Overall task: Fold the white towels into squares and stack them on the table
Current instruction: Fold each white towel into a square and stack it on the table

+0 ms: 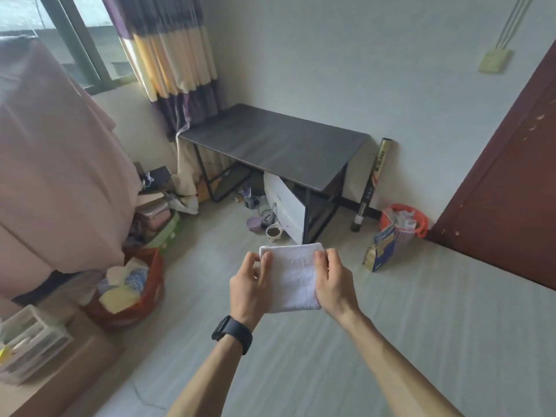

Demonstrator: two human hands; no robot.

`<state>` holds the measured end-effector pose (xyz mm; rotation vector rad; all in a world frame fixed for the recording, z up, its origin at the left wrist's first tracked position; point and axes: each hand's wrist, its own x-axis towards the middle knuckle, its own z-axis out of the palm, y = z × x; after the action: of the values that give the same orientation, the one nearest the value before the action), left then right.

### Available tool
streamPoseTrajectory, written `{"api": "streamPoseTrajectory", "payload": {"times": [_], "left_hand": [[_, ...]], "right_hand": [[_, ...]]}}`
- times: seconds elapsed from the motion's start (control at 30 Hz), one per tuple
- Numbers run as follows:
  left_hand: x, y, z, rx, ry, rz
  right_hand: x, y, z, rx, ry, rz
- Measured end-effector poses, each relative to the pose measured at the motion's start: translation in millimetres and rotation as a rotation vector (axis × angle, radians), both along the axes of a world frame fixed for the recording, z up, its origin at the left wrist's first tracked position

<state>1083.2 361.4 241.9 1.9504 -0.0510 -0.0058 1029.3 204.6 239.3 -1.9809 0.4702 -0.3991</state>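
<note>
Head view. One white towel (293,278), folded to a rough square, held in the air in front of me above the floor, well short of the table (276,139). My left hand (248,285) pinches the towel's left edge, fingers curled onto it. My right hand (332,284) pinches the right edge the same way. One black watch (232,334) on my left wrist.

One dark table against the far wall. One long tube (373,182) leans just beside its right end; print too small to read. One blue-and-yellow bag (380,248) stands touching one orange basket (418,218); lettering blurred. One red bag (150,284) of cloths at left.
</note>
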Motion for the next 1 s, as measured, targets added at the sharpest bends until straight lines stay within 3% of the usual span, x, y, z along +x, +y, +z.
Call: {"api": "streamPoseTrajectory", "payload": {"times": [0.5, 0.77, 1.0], "left_hand": [[332, -35, -23, -0.069, 0.083, 0.008], [480, -72, -44, -0.024, 0.206, -0.066], [602, -153, -76, 0.037, 0.277, -0.17]], "right_hand": [[322, -30, -11, -0.204, 0.037, -0.002], [452, -66, -34, -0.034, 0.119, -0.042], [559, -136, -76, 0.113, 0.215, -0.188]]}}
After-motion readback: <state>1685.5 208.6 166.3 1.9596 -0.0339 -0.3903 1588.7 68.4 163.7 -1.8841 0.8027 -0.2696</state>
